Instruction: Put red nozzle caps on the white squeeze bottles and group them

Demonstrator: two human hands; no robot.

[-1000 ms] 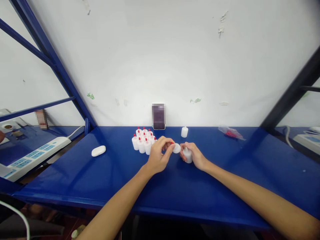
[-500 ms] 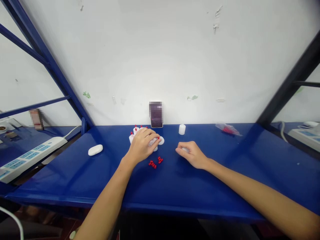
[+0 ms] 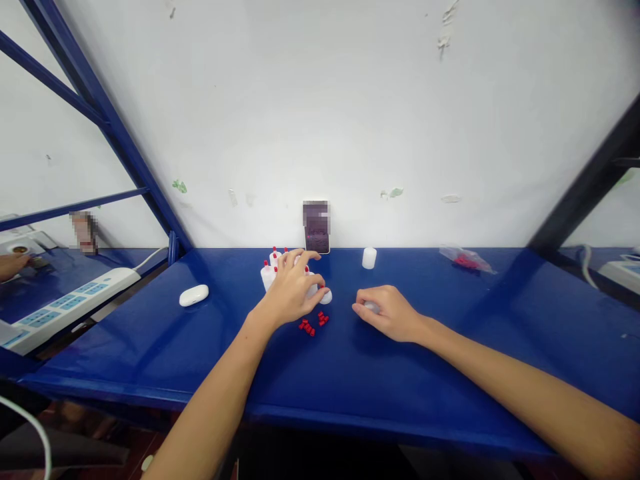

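My left hand (image 3: 295, 288) is over a cluster of small white bottles (image 3: 268, 277) with red tips, its fingers spread and bent. A white bottle (image 3: 327, 297) with a red tip stands right by its thumb; I cannot tell whether they touch. The hand hides part of the cluster. My right hand (image 3: 387, 312) is closed around a small whitish object (image 3: 371, 306), mostly covered by the fingers. Several small red caps (image 3: 307, 327) lie loose on the blue table (image 3: 340, 380), in front of the bottles.
A white cylindrical container (image 3: 369, 258) stands beyond my right hand. A phone (image 3: 317, 230) leans on the wall. A clear bag with red pieces (image 3: 467, 259) lies at the back right. An oval white case (image 3: 194, 295) and a power strip (image 3: 75, 307) are on the left.
My left hand's fingers have spread apart, and the bottle by its thumb has changed from tilted to more upright. My right hand stays closed. The view has shifted slightly.
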